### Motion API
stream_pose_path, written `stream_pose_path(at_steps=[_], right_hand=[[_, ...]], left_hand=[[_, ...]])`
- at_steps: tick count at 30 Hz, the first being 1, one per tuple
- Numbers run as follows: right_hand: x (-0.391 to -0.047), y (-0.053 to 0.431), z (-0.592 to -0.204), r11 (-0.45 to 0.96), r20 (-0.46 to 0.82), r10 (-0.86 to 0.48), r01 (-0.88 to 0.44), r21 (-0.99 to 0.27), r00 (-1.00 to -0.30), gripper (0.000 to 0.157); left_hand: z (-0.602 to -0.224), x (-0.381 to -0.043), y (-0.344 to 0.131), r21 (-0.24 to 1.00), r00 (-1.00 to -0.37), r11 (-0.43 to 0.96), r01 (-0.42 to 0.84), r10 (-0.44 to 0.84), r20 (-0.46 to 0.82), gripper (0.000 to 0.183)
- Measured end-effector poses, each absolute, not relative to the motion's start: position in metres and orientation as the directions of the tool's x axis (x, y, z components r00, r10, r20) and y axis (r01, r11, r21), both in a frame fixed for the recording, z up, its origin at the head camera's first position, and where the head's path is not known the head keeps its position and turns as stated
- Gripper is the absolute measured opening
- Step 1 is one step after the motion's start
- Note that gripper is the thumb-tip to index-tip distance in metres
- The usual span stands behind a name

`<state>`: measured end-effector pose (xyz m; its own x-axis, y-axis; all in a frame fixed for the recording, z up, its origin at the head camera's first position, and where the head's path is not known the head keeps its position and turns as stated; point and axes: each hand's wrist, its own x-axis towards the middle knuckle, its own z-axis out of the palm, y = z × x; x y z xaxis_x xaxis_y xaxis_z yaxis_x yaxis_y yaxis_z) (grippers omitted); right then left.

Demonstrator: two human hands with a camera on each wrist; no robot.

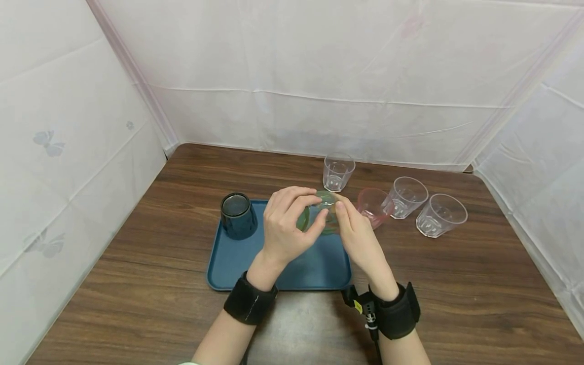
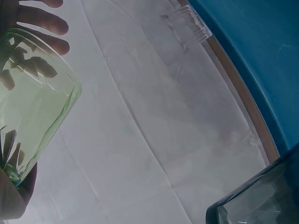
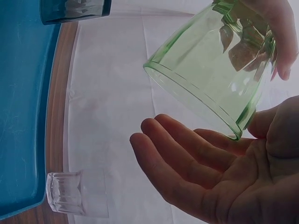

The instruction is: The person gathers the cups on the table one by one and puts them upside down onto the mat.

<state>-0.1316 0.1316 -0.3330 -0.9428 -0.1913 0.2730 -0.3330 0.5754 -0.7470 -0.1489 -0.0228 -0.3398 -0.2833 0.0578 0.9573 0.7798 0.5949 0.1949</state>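
White sheeting hangs around a brown wood-grain table in the head view, faint butterfly prints on the left. Blue tray on the table, dark cup at its far left corner. Right over the tray, both hands are up around a green glass. Pink glass sits off to the right near the clear glasses. Yellow tag on the right wrist gear, any print too tiny to read.

Left wrist view: glass is held at a slant, mouth toward the upper right of that view, left hand pinching it around the base end.

Right wrist view: mouth points lower left, long axis running diagonally up to the base. Right hand is pretty spread, fingers nearly straight just below the rim, thumb against the glass side.
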Motion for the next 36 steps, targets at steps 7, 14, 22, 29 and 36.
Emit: stream_pose_path(at_steps=[7,14,22,29,36], right_hand=[[-0.133,0.131,-0.334,0.594,0.257,-0.174,-0.309,-0.743,-0.951,0.046],[-0.134,0.131,-0.336,0.623,0.252,-0.176,-0.306,-0.72,-0.952,0.048],[-0.135,0.13,-0.339,0.621,0.253,-0.192,-0.317,-0.717,-0.948,0.047],[-0.136,0.131,-0.341,0.622,0.254,-0.198,-0.322,-0.713,-0.947,0.046],[-0.143,0.139,-0.342,0.664,0.251,-0.175,-0.303,-0.684,-0.952,0.046]], left_hand=[[-0.34,-0.149,-0.024,0.188,-0.286,0.604,0.775,0.07,0.956,0.013],[-0.34,-0.149,-0.024,0.158,-0.279,0.63,0.76,0.096,0.956,0.014],[-0.339,-0.149,-0.024,0.119,-0.269,0.658,0.744,0.131,0.954,0.014],[-0.341,-0.15,-0.025,0.092,-0.265,0.672,0.735,0.161,0.951,0.015],[-0.344,-0.153,-0.027,0.068,-0.287,0.692,0.719,0.207,0.936,0.014]])
